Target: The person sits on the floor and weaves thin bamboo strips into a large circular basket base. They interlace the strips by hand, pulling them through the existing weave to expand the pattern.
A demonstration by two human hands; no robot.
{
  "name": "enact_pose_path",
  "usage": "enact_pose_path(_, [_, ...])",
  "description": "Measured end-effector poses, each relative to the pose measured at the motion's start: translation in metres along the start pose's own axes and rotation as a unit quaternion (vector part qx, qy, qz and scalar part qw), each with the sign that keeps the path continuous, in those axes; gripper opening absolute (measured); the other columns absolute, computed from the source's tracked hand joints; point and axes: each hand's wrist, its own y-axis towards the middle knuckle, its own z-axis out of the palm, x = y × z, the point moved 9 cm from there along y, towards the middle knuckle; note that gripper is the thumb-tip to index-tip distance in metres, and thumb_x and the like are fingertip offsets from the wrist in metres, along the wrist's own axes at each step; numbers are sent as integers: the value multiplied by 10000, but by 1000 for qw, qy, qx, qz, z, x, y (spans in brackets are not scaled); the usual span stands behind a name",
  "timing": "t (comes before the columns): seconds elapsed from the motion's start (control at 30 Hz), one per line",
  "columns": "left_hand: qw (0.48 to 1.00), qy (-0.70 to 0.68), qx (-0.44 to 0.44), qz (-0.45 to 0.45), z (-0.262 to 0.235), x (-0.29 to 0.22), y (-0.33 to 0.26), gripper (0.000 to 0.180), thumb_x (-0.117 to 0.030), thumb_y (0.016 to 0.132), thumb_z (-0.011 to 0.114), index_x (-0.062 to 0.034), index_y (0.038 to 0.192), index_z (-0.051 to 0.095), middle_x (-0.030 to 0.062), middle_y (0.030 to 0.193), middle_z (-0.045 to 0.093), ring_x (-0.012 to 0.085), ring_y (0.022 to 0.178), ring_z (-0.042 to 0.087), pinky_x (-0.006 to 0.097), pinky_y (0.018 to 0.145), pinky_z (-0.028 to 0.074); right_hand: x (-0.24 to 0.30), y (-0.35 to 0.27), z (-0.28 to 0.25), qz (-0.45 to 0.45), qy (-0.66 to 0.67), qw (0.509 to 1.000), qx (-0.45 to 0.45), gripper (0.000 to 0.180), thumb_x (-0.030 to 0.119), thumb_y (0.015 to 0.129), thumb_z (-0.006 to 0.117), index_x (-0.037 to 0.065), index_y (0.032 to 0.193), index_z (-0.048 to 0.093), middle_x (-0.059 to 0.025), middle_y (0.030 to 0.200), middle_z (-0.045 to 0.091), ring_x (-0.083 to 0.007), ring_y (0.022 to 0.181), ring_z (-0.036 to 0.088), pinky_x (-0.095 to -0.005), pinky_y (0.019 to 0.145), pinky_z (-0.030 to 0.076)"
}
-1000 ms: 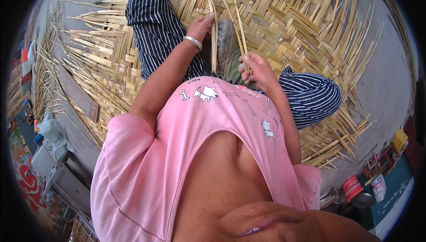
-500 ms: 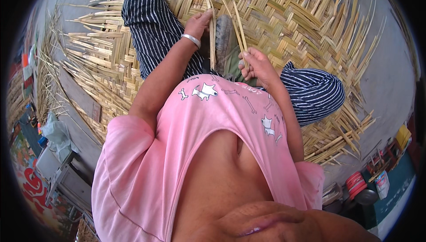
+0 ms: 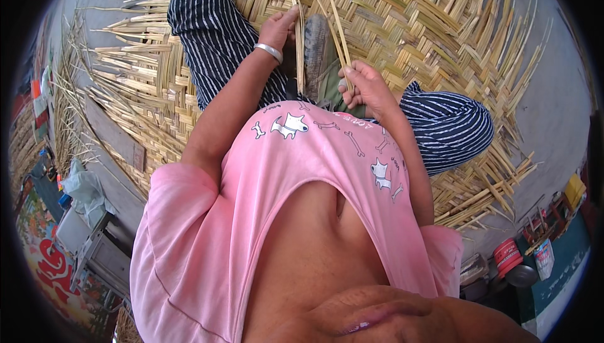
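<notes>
The left hand pinches one thin bamboo strip that bends up and over it. The right hand is closed around two more strips that stick up from its fist. Both hands sit just above a big woven mat, close beside a worn shoe between them.

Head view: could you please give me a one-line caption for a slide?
Seated on a woven mat, left hand and right hand grip thin bamboo strips.
</notes>
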Motion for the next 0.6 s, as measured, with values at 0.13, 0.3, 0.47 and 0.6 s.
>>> enact_pose_path(0.13, [1000, 0, -7, -5, 2, -3, -4, 300, -385, 943, 750, -158, 807, 608, -65, 651, 576, 53, 504, 524, 198, 469, 408, 0, 1, 0, -1, 4, 1000, 1, 260, 313, 1072, 524, 62, 1114, 579, -56, 843, 655, -76, 568, 616, -217, 509, 518])
enact_pose_path(0.3, [1000, 1, -1, -4, 3, -4, -4, 309, -391, 943, 748, -161, 801, 598, -69, 645, 570, 47, 499, 517, 192, 463, 406, 1, 1, 0, 0, 4, 1000, -1, 257, 316, 1070, 528, 68, 1111, 582, -46, 842, 652, -69, 573, 614, -210, 510, 517])
enact_pose_path(0.47, [1000, -16, 25, -2, -3, 4, 8, 323, -390, 933, 762, -127, 810, 619, -36, 665, 595, 74, 521, 542, 215, 503, 431, 3, -1, 2, 5, -7, 1000, -6, 248, 325, 1065, 535, 89, 1109, 594, -27, 843, 655, -54, 577, 609, -195, 515, 515])
enact_pose_path(0.6, [1000, -12, 17, -3, 2, -1, 1, 326, -389, 937, 758, -136, 790, 614, -40, 650, 591, 73, 508, 535, 218, 489, 424, 3, -1, 1, 4, -4, 1000, -9, 250, 331, 1065, 537, 92, 1106, 598, -27, 841, 656, -54, 576, 608, -196, 517, 514])
